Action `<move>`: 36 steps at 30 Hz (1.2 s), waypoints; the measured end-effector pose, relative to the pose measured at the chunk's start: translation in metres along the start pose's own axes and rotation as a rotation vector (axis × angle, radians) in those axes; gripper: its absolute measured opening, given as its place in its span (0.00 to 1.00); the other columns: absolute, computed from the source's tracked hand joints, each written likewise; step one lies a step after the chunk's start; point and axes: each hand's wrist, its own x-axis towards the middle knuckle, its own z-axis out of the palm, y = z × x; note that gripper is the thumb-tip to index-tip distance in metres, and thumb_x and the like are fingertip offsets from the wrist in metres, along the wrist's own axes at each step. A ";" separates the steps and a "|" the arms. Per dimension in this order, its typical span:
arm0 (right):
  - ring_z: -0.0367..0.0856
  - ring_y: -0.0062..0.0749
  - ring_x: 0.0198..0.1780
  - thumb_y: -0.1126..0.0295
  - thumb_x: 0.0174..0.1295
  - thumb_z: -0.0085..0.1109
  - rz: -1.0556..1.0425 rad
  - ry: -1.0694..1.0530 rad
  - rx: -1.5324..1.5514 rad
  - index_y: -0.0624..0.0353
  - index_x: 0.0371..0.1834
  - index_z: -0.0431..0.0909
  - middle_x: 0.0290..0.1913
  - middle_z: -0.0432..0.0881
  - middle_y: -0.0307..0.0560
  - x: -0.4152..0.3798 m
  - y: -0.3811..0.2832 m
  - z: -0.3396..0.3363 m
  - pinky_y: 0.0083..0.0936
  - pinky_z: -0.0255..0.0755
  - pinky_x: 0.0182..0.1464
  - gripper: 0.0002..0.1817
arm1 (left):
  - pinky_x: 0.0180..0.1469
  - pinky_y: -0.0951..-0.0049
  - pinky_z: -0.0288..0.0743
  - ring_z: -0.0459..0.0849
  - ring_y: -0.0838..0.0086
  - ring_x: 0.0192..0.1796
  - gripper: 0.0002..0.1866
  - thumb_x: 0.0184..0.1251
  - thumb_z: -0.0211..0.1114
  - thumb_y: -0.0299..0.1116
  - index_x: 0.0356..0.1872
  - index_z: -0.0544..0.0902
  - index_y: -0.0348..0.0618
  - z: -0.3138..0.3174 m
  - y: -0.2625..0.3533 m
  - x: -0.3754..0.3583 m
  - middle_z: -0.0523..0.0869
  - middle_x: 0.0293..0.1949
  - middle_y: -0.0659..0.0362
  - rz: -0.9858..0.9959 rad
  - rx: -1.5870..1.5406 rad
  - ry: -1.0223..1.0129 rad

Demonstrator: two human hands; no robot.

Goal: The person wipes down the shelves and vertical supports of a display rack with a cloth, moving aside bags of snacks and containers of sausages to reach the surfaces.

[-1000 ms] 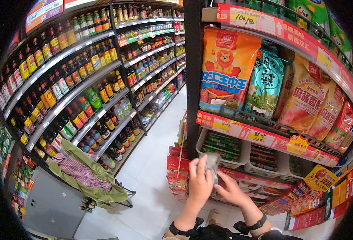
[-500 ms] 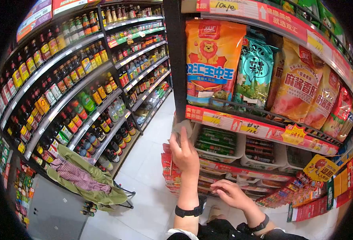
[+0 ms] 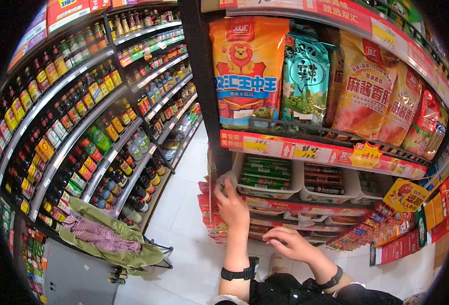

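Observation:
My left hand [image 3: 231, 207] presses a crumpled greyish cloth [image 3: 227, 180] against the dark upright post [image 3: 220, 161] at the shelf's left end. Its fingers partly cover the cloth, whose exact kind is hard to make out. Just right of the hand, a white bin [image 3: 267, 192] of green-wrapped sausages stands on the shelf below the red price strip [image 3: 305, 151]. My right hand [image 3: 290, 243] hovers in front of the lower shelves, fingers loosely bent and apart, holding nothing.
Large snack bags, including an orange one [image 3: 250, 71] and a teal one [image 3: 305, 76], fill the shelf above. Red packets [image 3: 208, 213] hang beside the post. Across the aisle, a green folding chair [image 3: 110, 234] with a checked cloth stands before bottle shelves [image 3: 72, 127].
My left hand has slid down the post with the cloth, from beside the price strip to beside the bin. My right hand stays low, almost unchanged. The view has shifted slightly.

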 end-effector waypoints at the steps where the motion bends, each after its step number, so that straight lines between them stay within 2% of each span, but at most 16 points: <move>1: 0.78 0.39 0.45 0.73 0.62 0.49 -0.007 -0.001 0.008 0.63 0.48 0.74 0.44 0.77 0.51 0.000 0.000 0.001 0.30 0.71 0.48 0.12 | 0.45 0.54 0.73 0.73 0.44 0.50 0.27 0.56 0.57 0.21 0.60 0.68 0.49 -0.001 0.002 -0.001 0.66 0.55 0.44 -0.034 0.090 -0.061; 2: 0.78 0.40 0.45 0.73 0.62 0.48 -0.012 -0.003 0.016 0.63 0.47 0.74 0.43 0.77 0.51 -0.002 -0.001 0.003 0.31 0.71 0.48 0.12 | 0.45 0.54 0.73 0.73 0.44 0.50 0.27 0.56 0.57 0.21 0.60 0.68 0.49 -0.002 0.001 -0.001 0.66 0.55 0.44 -0.030 0.086 -0.069; 4: 0.77 0.41 0.44 0.73 0.62 0.48 -0.033 0.002 0.015 0.64 0.47 0.74 0.43 0.77 0.51 -0.004 0.001 0.004 0.31 0.71 0.48 0.12 | 0.44 0.55 0.75 0.72 0.46 0.52 0.33 0.47 0.62 0.22 0.60 0.68 0.50 -0.005 0.000 0.002 0.66 0.56 0.45 0.027 0.162 -0.084; 12: 0.77 0.45 0.46 0.71 0.63 0.47 -0.032 -0.015 0.016 0.63 0.47 0.73 0.43 0.77 0.53 -0.009 0.004 0.005 0.33 0.71 0.50 0.12 | 0.47 0.56 0.75 0.72 0.46 0.52 0.30 0.48 0.61 0.21 0.58 0.70 0.47 -0.015 0.022 -0.006 0.66 0.54 0.43 0.145 0.116 -0.206; 15: 0.77 0.45 0.47 0.71 0.63 0.47 -0.043 -0.003 0.024 0.63 0.47 0.73 0.44 0.77 0.53 -0.013 0.010 0.005 0.34 0.71 0.50 0.12 | 0.46 0.54 0.73 0.73 0.44 0.49 0.27 0.51 0.59 0.23 0.57 0.71 0.46 -0.010 0.021 -0.015 0.65 0.53 0.40 0.152 0.038 -0.168; 18: 0.79 0.40 0.45 0.72 0.64 0.48 -0.052 0.018 -0.036 0.63 0.47 0.74 0.43 0.78 0.51 -0.018 0.015 0.004 0.31 0.72 0.49 0.12 | 0.45 0.54 0.73 0.73 0.43 0.49 0.28 0.50 0.61 0.23 0.57 0.71 0.46 -0.004 0.026 -0.026 0.65 0.51 0.40 0.207 -0.056 -0.219; 21: 0.77 0.45 0.46 0.71 0.62 0.47 0.016 0.021 -0.046 0.62 0.45 0.74 0.43 0.78 0.52 -0.023 0.009 -0.001 0.34 0.71 0.49 0.11 | 0.46 0.54 0.73 0.73 0.44 0.48 0.28 0.48 0.63 0.25 0.56 0.72 0.46 0.001 0.044 -0.040 0.65 0.49 0.41 0.277 -0.148 -0.251; 29: 0.78 0.43 0.42 0.72 0.61 0.49 0.077 0.168 -0.059 0.61 0.42 0.74 0.38 0.78 0.50 -0.052 0.009 -0.014 0.33 0.72 0.45 0.09 | 0.41 0.56 0.75 0.73 0.46 0.46 0.26 0.46 0.67 0.28 0.52 0.75 0.48 0.019 0.079 -0.059 0.64 0.47 0.44 0.336 -0.390 -0.382; 32: 0.78 0.42 0.41 0.72 0.61 0.49 0.087 0.209 -0.056 0.62 0.42 0.74 0.38 0.78 0.50 -0.061 0.007 -0.016 0.33 0.72 0.45 0.08 | 0.43 0.55 0.74 0.73 0.47 0.47 0.26 0.46 0.66 0.27 0.52 0.75 0.48 0.019 0.088 -0.060 0.64 0.47 0.44 0.321 -0.490 -0.473; 36: 0.78 0.42 0.41 0.72 0.62 0.49 0.082 0.231 -0.063 0.62 0.42 0.74 0.38 0.77 0.50 -0.072 0.006 -0.021 0.32 0.72 0.44 0.08 | 0.49 0.55 0.70 0.71 0.47 0.50 0.25 0.47 0.64 0.25 0.52 0.74 0.46 0.019 0.082 -0.058 0.64 0.48 0.43 0.327 -0.506 -0.412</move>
